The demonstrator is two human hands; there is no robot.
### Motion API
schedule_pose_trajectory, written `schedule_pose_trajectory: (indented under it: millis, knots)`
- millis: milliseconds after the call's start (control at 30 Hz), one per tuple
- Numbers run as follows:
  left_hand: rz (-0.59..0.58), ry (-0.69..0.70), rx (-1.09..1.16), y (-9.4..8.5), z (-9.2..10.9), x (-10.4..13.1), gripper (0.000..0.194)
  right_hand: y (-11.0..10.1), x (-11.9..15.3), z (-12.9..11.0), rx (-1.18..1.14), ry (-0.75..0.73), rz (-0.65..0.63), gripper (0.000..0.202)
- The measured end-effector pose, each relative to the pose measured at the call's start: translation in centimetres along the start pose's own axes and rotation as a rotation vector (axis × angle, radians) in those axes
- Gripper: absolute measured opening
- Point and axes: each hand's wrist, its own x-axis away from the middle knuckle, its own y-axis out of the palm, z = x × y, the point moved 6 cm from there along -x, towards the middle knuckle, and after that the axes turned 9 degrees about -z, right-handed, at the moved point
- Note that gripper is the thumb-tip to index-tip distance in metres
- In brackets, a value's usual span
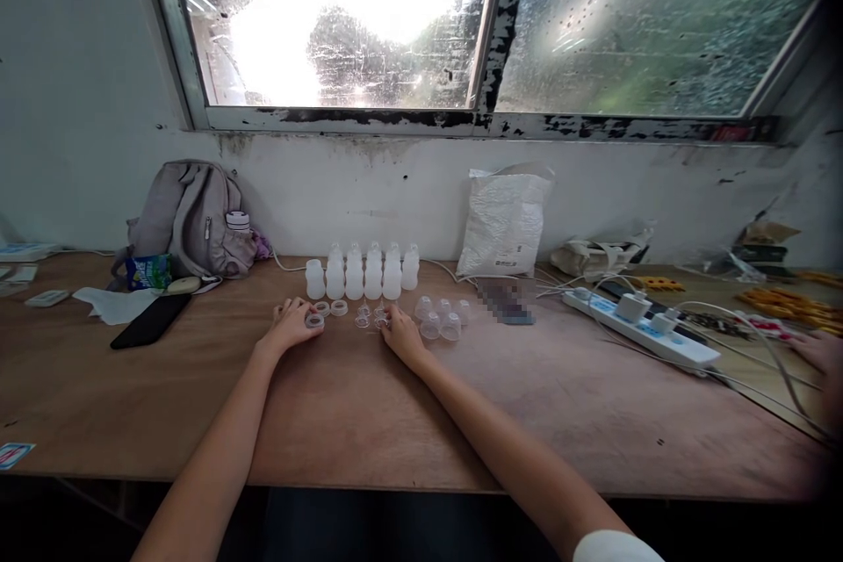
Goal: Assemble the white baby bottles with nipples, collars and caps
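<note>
My left hand [290, 325] has its fingers closed on a translucent bottle collar ring [314, 320] lying on the wooden table. Beside it is another collar ring [339, 307]. Close to the right, my right hand [403, 337] pinches a small clear bottle nipple [380, 324], its fingertips partly covering it. A few more clear nipples [362, 317] sit just left of those fingers. Behind both hands, white baby bottles [354, 274] stand upright in rows; the front left one [315, 279] shows no nipple on top. Several clear bottle caps [450, 327] are grouped right of my right hand.
At the left are a grey backpack [188, 219], a black phone [151, 320] and white tissue [115, 303]. A white package [506, 224] leans on the wall. A power strip [642, 329] with cables lies at right. Another person's hand [817, 349] shows at the right edge.
</note>
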Motion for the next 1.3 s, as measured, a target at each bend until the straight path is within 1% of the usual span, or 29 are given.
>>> schedule_pose_trajectory:
  millis: [67, 133, 200, 267, 333, 400, 467, 533, 600, 700, 767, 1000, 1300]
  knots:
    - [0.007, 0.0, 0.001, -0.1, 0.1, 0.1, 0.041, 0.1, -0.1, 0.1, -0.013, -0.004, 0.004, 0.022]
    - [0.039, 0.02, 0.007, -0.3, 0.6, 0.2, 0.04, 0.1, -0.1, 0.2, -0.028, -0.009, 0.011, 0.022]
    - [0.106, 0.088, 0.047, -0.7, 1.8, 0.3, 0.034, 0.0, -0.1, 0.3, -0.046, -0.017, 0.021, 0.023]
    - [0.165, 0.194, 0.119, -0.6, 3.6, 0.4, 0.025, -0.1, -0.1, 0.4, -0.065, -0.026, 0.032, 0.024]
    - [0.156, 0.282, 0.172, 0.1, 5.7, 0.4, 0.019, -0.1, -0.2, 0.6, -0.086, -0.032, 0.043, 0.023]
    - [0.138, 0.318, 0.181, 1.2, 7.6, 0.4, 0.014, 0.0, -0.3, 0.9, -0.107, -0.035, 0.052, 0.022]
    - [0.129, 0.333, 0.188, 2.1, 9.1, 0.4, 0.011, 0.1, -0.4, 1.1, -0.125, -0.031, 0.059, 0.021]
    - [0.137, 0.314, 0.194, 2.5, 9.9, 0.5, 0.008, 0.2, -0.5, 1.4, -0.142, -0.022, 0.062, 0.021]
    - [0.161, 0.263, 0.197, 2.6, 10.2, 0.6, 0.007, 0.3, -0.6, 1.5, -0.158, -0.013, 0.063, 0.02]
    - [0.197, 0.176, 0.199, 2.3, 10.0, 0.8, 0.007, 0.2, -0.5, 1.5, -0.18, -0.003, 0.064, 0.02]
    - [0.199, 0.143, 0.205, 2.3, 9.8, 0.8, 0.008, 0.1, -0.5, 1.5, -0.191, -0.001, 0.065, 0.019]
    - [0.096, 0.193, 0.224, 3.4, 10.4, 0.7, 0.011, -0.1, -0.4, 1.5, -0.203, 0.01, 0.071, 0.019]
    - [0.072, 0.237, 0.213, 3.4, 10.5, 0.8, 0.011, -0.6, -0.2, 0.9, -0.175, -0.027, 0.072, 0.02]
